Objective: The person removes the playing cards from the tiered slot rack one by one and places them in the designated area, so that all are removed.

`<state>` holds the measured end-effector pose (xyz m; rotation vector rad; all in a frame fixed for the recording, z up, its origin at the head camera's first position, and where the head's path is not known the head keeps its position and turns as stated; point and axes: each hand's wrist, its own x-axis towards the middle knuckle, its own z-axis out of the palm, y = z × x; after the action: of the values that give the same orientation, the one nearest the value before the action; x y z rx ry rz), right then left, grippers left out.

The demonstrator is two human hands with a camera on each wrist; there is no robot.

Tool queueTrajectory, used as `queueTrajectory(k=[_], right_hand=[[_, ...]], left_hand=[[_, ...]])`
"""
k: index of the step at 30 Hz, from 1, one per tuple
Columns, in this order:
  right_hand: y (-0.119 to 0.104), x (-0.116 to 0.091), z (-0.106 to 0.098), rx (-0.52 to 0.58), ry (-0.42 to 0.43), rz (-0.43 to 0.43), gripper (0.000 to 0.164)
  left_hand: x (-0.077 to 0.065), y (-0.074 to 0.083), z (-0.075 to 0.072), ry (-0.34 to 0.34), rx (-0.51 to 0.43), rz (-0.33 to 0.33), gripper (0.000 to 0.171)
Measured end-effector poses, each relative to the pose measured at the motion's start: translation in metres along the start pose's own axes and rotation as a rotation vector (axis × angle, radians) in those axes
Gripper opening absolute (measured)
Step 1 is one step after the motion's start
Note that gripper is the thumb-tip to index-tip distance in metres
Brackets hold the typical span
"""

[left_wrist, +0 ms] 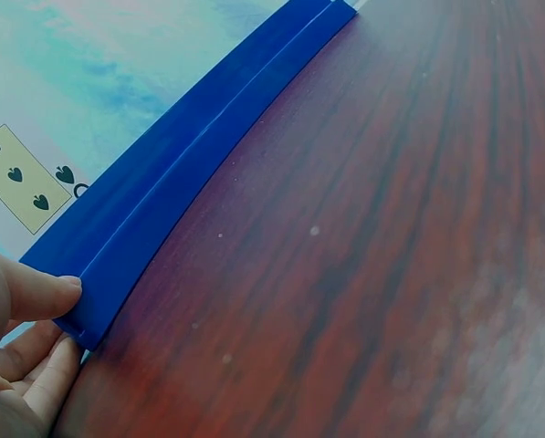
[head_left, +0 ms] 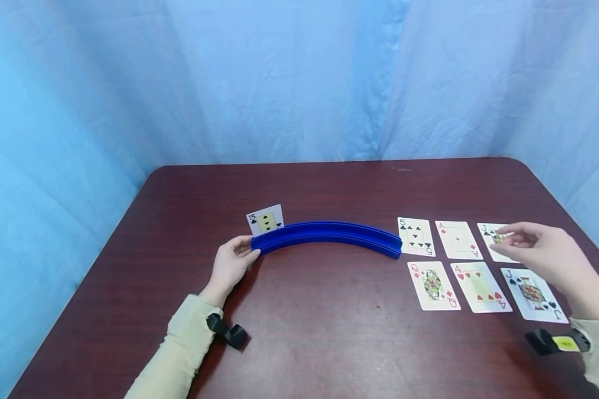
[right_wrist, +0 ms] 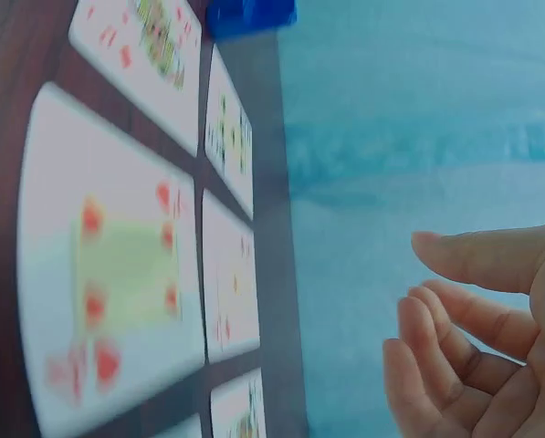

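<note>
My left hand (head_left: 228, 266) pinches the left end of a curved blue card holder (head_left: 329, 231) between thumb and fingers, and its thumb (left_wrist: 48, 294) presses the front face in the left wrist view. A spade playing card (head_left: 265, 219) leans tilted at the holder's left end, its lower part hidden. Over the right-hand cards hovers my right hand (head_left: 554, 255), fingers loosely bent and nothing between them. Beneath it, a black-suited jack (head_left: 489, 235) is partly covered. Thumb and fingertips stand apart in the right wrist view.
Beside the holder lie a five of clubs (head_left: 415, 237), an ace of diamonds (head_left: 458, 240), a queen of diamonds (head_left: 433, 285), a four of hearts (head_left: 481, 287) and a jack of spades (head_left: 534, 295), face up in two rows. Blue curtains (head_left: 279, 83) surround the dark wooden table (head_left: 329, 343).
</note>
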<state>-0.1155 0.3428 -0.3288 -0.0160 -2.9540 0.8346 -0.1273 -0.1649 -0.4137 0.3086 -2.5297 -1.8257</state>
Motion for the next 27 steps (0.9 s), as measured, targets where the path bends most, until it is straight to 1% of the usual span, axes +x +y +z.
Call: queueTrajectory(k=[2,6,9,11,17,22,27], right_hand=[[-0.013,0.004,0.005,0.030,-0.005,-0.032,0.037],[-0.044,0.013,0.020,0.089,0.019,-0.116,0.031],[-0.068,0.019,0.034,0.126,0.033,-0.164,0.030],[-0.083,0.024,0.045,0.173,0.031,-0.197,0.030],[-0.118,0.038,0.076,0.335,-0.004,-0.280,0.031],[-0.140,0.049,0.099,0.439,-0.052,-0.328,0.035],[-0.158,0.059,0.122,0.561,-0.118,-0.355,0.039]], left_hand=[[0.000,0.000,0.000,0.002,0.000,0.002,0.036],[0.001,-0.001,0.000,0.004,0.003,0.007,0.036],[0.001,-0.001,0.001,0.003,0.003,0.003,0.035],[0.001,0.000,0.002,0.003,0.001,-0.001,0.035],[0.000,0.000,0.003,0.000,-0.009,0.010,0.034],[0.000,0.001,0.003,-0.001,-0.013,0.010,0.034],[0.000,0.000,0.002,0.001,-0.006,0.006,0.034]])
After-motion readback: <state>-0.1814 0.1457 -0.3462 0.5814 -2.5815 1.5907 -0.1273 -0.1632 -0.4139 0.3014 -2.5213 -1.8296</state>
